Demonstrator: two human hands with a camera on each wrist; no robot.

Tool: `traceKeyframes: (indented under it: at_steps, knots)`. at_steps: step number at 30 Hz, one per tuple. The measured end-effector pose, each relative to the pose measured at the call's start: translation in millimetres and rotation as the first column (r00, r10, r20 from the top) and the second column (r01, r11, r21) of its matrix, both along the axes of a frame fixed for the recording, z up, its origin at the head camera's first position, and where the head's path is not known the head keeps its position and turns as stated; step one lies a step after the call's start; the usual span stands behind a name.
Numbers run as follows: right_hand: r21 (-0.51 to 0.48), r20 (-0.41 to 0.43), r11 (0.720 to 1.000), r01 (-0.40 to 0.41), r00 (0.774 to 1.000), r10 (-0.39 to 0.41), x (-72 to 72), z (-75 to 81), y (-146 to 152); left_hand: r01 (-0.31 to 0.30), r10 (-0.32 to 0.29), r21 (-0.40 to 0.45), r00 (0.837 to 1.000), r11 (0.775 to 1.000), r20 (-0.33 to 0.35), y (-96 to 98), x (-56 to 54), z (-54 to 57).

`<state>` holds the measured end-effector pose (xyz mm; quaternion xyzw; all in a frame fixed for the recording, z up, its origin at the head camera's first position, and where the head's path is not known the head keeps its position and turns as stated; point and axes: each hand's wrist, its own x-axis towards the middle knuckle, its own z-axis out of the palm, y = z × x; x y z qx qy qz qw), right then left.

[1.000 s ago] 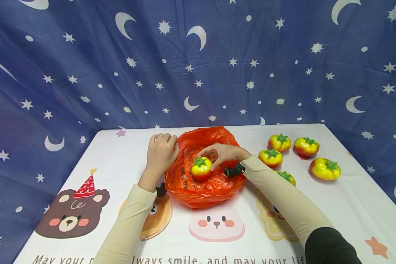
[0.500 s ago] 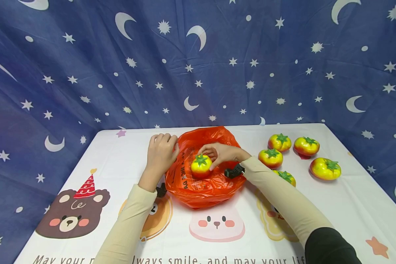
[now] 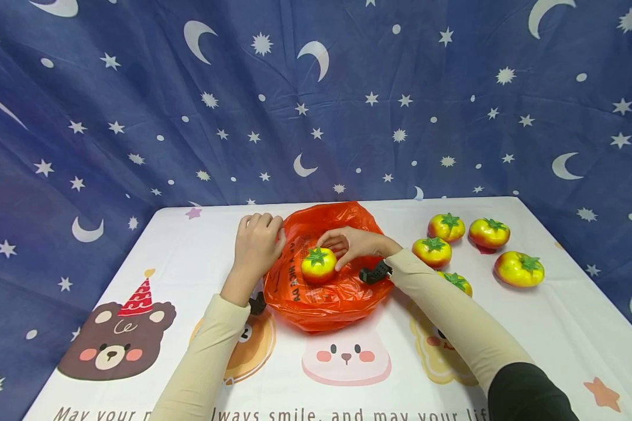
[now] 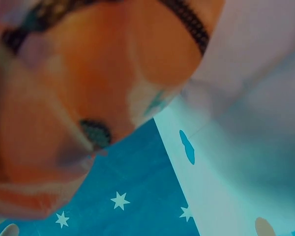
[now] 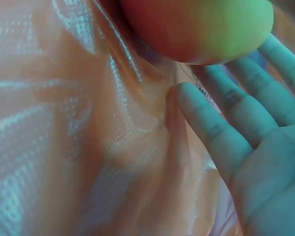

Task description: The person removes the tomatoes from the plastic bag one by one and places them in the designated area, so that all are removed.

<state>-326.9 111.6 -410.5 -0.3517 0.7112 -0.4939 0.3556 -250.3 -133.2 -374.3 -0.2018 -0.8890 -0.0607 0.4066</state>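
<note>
A red plastic bag (image 3: pixel 295 298) lies spread on the table, its mouth upward. My left hand (image 3: pixel 257 241) grips the bag's left rim with curled fingers; its fingertips are hidden. Inside the bag sits a yellow-red tomato (image 3: pixel 318 266) with a green star-shaped calyx. Over it is my right hand (image 3: pixel 355 242), thumb at the fruit's right side and fingers behind it. The right wrist view has these fingers (image 5: pixel 206 113) fairly straight beneath the tomato's (image 5: pixel 201 29) edge. Orange-looking plastic (image 4: pixel 103 64) fills much of the left wrist view.
Several more tomatoes (image 3: pixel 518 269) stand on the right of the table, one (image 3: pixel 457 283) partly behind the right forearm. A white cloth (image 3: pixel 558 333) with cartoon prints covers the table. Behind hangs a blue star-and-moon curtain (image 3: pixel 347 146).
The tomato in the bag has shifted slightly left and away from the table's front edge. My right fingertips have drawn back a little. The left hand stays in place.
</note>
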Motion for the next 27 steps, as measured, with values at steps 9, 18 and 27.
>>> traceKeyframes:
  at_steps: [9,18,27]
  knots:
    - [0.005,-0.020,1.000,-0.011,1.000,0.011,-1.4,-1.8,-1.0,0.007,-0.007,0.002,1.000,1.000,0.000,0.4,-0.6,-0.4]
    - [0.023,-0.045,1.000,-0.020,0.999,0.021,-0.5,-1.0,-2.4,0.006,-0.006,0.007,1.000,1.000,0.003,-0.3,-0.1,0.0]
    - [0.028,-0.032,1.000,0.003,0.999,-0.002,1.5,2.0,-2.6,0.000,0.000,0.006,1.000,1.000,0.008,-0.5,-0.1,-0.5]
